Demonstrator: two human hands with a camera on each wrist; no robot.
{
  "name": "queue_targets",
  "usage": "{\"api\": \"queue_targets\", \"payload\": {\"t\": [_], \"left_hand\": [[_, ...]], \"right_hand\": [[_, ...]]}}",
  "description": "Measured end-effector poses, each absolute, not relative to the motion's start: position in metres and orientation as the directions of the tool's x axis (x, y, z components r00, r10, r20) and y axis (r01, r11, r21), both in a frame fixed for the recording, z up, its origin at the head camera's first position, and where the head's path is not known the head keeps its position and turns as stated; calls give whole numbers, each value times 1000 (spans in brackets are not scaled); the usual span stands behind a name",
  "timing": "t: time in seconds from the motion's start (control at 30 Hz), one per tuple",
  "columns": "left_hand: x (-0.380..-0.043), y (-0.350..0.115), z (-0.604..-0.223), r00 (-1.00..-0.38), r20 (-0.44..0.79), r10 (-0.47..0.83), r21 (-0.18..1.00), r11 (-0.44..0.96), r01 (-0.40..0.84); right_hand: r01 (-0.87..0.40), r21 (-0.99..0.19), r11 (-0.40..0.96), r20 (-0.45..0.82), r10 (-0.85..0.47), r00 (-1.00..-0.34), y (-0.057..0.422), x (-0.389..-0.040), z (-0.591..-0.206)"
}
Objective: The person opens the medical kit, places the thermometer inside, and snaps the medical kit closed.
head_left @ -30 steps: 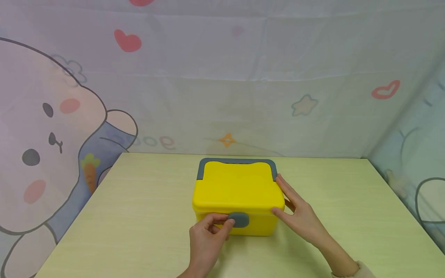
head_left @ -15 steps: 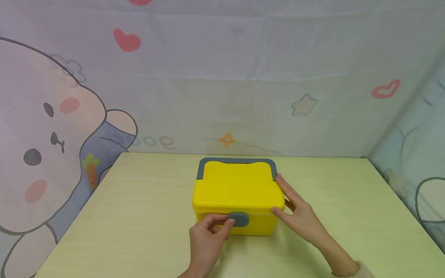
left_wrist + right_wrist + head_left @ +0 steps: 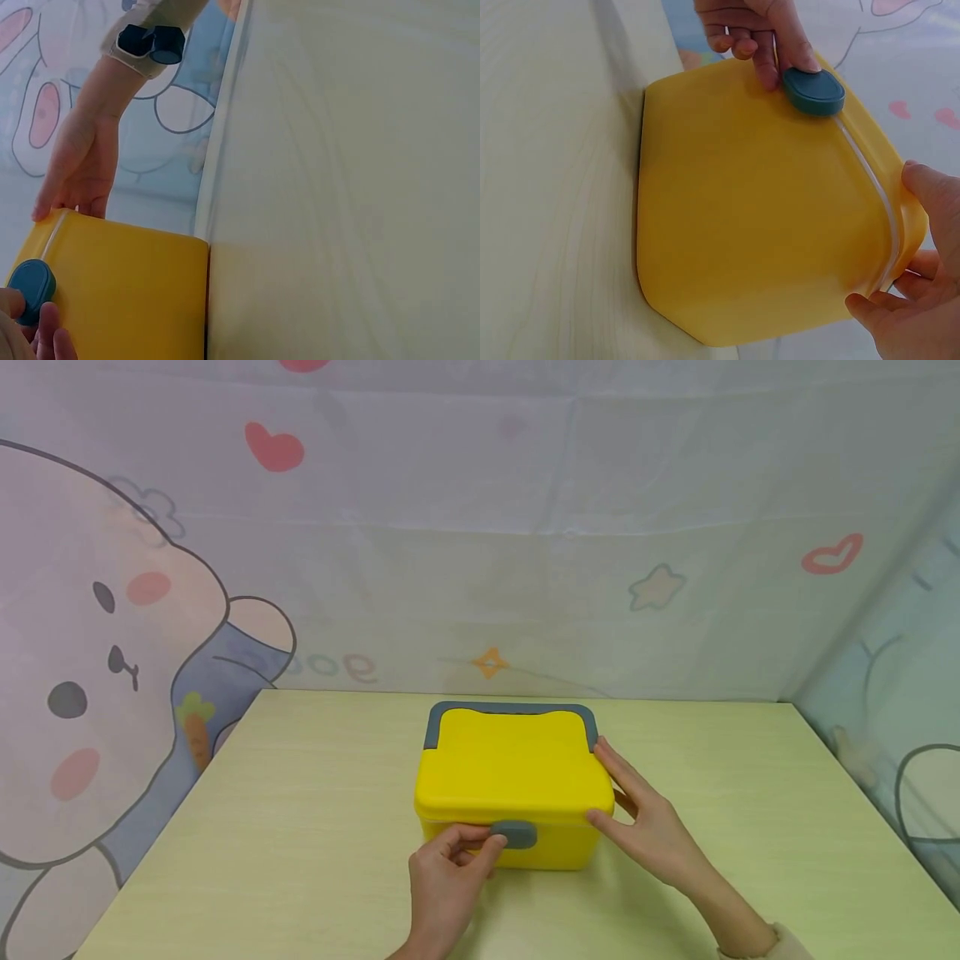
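A yellow box with a grey-blue carrying handle folded flat stands on the table, its lid down. On the front is a rounded grey-blue latch, teal-looking in both wrist views. My left hand pinches the latch's left end between thumb and fingers. My right hand rests on the box's right side, thumb at the lid's front corner and a straight finger along its edge. A pale seam runs below the lid in the right wrist view.
The box stands on a pale wood-grain table. Behind it hangs a printed cloth with hearts, a star and a large cartoon animal on the left.
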State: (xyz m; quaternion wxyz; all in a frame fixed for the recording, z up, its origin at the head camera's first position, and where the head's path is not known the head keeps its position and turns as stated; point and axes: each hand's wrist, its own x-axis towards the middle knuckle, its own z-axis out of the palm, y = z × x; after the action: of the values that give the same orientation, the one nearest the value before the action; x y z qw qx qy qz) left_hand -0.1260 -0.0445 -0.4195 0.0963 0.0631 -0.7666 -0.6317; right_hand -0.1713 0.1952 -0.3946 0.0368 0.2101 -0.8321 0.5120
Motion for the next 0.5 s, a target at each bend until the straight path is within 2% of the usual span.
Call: {"api": "queue_targets", "payload": {"t": [0.5], "left_hand": [[-127,-47,-420,-978,5,-207,980,196,-37]], "right_hand": [[-404,-828,388,291,-318,-902,197,-172,-395]]}}
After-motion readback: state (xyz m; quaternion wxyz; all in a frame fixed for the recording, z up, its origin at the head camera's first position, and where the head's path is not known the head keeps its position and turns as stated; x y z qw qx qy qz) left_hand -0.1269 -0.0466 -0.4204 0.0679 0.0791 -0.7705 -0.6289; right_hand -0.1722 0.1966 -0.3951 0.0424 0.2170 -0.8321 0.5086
